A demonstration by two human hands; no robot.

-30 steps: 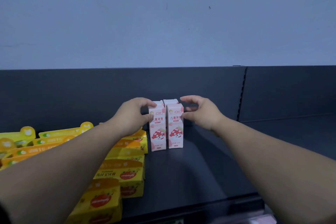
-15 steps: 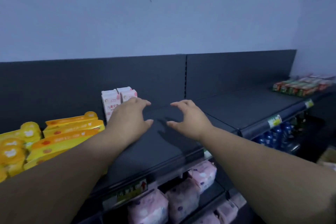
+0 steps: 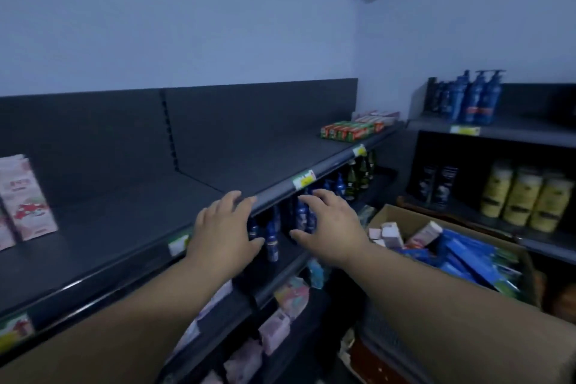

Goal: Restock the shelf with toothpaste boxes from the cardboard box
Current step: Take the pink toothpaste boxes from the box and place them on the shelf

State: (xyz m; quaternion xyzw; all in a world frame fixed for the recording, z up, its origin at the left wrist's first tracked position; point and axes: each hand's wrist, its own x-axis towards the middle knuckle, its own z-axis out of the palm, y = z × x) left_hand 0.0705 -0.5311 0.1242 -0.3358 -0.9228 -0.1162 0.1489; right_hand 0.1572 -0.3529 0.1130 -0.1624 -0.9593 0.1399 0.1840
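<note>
My left hand and right hand hover empty, fingers loosely spread, over the shelf edge. The cardboard box sits right, pink toothpaste boxes far left.

A small shop, a dark shelf with price tags on its front edge, pink boxes at its left end, red and green boxes at its far end, rows of blue bottles under it, a cardboard box of goods to its right

Bare left hand, right hand
</note>
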